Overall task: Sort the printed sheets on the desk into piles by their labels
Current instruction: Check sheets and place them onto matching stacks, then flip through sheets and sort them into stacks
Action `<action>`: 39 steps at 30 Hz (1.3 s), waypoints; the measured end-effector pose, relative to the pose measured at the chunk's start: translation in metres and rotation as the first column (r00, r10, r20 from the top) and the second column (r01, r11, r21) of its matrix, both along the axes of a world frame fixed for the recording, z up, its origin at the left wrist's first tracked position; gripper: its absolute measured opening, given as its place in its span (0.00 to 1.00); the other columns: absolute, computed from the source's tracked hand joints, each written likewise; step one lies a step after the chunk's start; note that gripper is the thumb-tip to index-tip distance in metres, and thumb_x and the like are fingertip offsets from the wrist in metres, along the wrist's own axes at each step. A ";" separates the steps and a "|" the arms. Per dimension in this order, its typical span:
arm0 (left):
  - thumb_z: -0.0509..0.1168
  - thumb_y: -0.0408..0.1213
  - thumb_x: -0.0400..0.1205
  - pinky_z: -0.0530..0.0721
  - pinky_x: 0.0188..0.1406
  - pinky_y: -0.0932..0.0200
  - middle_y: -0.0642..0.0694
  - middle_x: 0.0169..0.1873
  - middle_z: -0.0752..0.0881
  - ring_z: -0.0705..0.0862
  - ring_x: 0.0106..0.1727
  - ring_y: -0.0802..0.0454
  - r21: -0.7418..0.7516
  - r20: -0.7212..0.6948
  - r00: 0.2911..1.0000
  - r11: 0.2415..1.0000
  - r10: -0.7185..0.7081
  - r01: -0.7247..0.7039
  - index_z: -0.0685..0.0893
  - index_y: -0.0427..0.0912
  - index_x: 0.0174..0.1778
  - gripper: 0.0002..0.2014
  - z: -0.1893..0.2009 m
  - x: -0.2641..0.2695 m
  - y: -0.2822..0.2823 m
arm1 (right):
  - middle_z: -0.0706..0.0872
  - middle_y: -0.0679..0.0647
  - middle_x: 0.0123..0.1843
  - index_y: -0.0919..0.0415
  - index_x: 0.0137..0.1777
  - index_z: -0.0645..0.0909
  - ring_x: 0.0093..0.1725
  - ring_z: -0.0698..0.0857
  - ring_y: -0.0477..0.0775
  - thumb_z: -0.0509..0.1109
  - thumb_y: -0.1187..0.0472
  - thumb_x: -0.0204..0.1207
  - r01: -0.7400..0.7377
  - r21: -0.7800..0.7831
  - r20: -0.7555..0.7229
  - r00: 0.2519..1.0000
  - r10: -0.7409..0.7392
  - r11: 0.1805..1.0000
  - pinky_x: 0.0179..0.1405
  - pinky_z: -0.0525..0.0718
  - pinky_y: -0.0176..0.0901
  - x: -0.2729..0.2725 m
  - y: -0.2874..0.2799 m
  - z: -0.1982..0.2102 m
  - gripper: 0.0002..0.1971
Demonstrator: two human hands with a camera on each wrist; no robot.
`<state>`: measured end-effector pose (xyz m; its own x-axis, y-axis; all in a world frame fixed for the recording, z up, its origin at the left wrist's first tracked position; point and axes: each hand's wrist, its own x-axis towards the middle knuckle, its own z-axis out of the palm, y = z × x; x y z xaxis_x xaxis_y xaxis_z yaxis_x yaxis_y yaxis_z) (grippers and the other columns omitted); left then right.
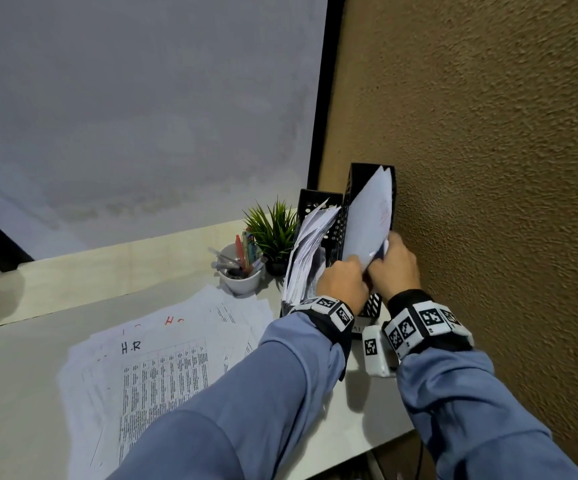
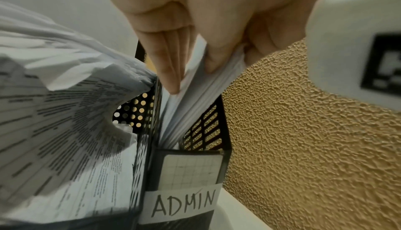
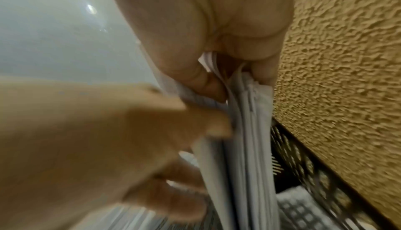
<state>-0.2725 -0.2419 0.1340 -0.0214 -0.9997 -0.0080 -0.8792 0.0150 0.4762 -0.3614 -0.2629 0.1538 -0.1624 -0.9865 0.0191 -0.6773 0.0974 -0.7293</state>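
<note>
Two black mesh file holders stand at the desk's right end against the wall. The right one (image 1: 362,183) bears the label "ADMIN" (image 2: 184,202) and holds upright white sheets (image 1: 370,220) (image 2: 195,110) (image 3: 245,148). Both hands are at the near top edge of these sheets. My left hand (image 1: 349,271) (image 2: 190,79) pinches part of the stack between straight fingers (image 2: 167,72) and thumb. My right hand (image 1: 389,251) (image 3: 236,82) pinches the sheets nearest the wall. The left holder (image 1: 318,199) is stuffed with curled printed sheets (image 2: 65,113). Loose sheets, the top one marked "H.R" (image 1: 163,368), lie on the desk.
A white cup of pens (image 1: 240,271) and a small potted plant (image 1: 273,230) stand just left of the holders. The rough tan wall (image 1: 488,168) is right beside my right hand. A frosted panel (image 1: 142,116) rises behind the desk, whose front edge (image 1: 384,441) is near.
</note>
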 end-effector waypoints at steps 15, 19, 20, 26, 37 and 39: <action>0.57 0.33 0.85 0.80 0.44 0.47 0.33 0.51 0.86 0.85 0.52 0.33 -0.107 0.023 1.000 0.994 0.000 0.003 0.73 0.37 0.63 0.11 0.014 -0.008 -0.001 | 0.78 0.65 0.70 0.59 0.82 0.59 0.68 0.77 0.65 0.58 0.76 0.74 0.016 -0.154 -0.056 0.998 -0.025 0.988 0.66 0.73 0.48 -0.014 -0.004 0.002 0.35; 0.56 0.33 0.85 0.82 0.47 0.44 0.32 0.51 0.86 0.85 0.52 0.31 -0.171 -0.048 0.999 0.985 0.013 -0.021 0.69 0.40 0.70 0.17 0.026 -0.011 0.002 | 0.78 0.64 0.69 0.58 0.81 0.60 0.65 0.78 0.65 0.58 0.75 0.75 0.024 -0.305 -0.100 0.993 -0.057 0.952 0.61 0.75 0.48 -0.013 -0.001 0.017 0.34; 0.55 0.33 0.85 0.82 0.47 0.43 0.32 0.52 0.86 0.85 0.52 0.31 -0.161 -0.055 0.998 0.987 0.004 -0.013 0.69 0.40 0.69 0.16 0.028 -0.012 0.002 | 0.78 0.64 0.68 0.57 0.81 0.60 0.64 0.78 0.65 0.59 0.73 0.76 0.010 -0.300 -0.116 0.992 -0.047 0.954 0.60 0.75 0.49 -0.010 0.000 0.018 0.33; 0.56 0.28 0.83 0.81 0.49 0.45 0.32 0.56 0.84 0.83 0.57 0.32 0.029 -0.002 1.000 1.000 -0.004 0.004 0.74 0.32 0.62 0.12 0.012 -0.003 -0.001 | 0.76 0.66 0.62 0.55 0.82 0.58 0.58 0.79 0.69 0.65 0.63 0.76 -0.121 -0.101 -0.235 0.967 0.095 0.988 0.54 0.77 0.55 0.002 0.009 0.003 0.34; 0.65 0.36 0.80 0.81 0.43 0.69 0.52 0.42 0.87 0.84 0.38 0.60 -0.002 -0.499 0.866 0.999 0.028 -0.034 0.84 0.46 0.48 0.04 -0.032 0.099 0.084 | 0.82 0.59 0.50 0.66 0.58 0.82 0.47 0.78 0.48 0.57 0.76 0.69 -0.055 -0.593 0.044 0.994 0.101 0.803 0.48 0.74 0.32 0.025 0.026 0.036 0.21; 0.65 0.33 0.79 0.83 0.42 0.63 0.50 0.40 0.87 0.85 0.39 0.55 0.093 -0.454 0.864 0.976 0.219 -0.199 0.83 0.47 0.45 0.05 -0.062 0.137 0.107 | 0.82 0.56 0.44 0.66 0.48 0.85 0.42 0.78 0.47 0.58 0.74 0.67 -0.214 -0.575 -0.005 0.966 0.259 0.790 0.45 0.76 0.35 0.046 0.039 0.020 0.16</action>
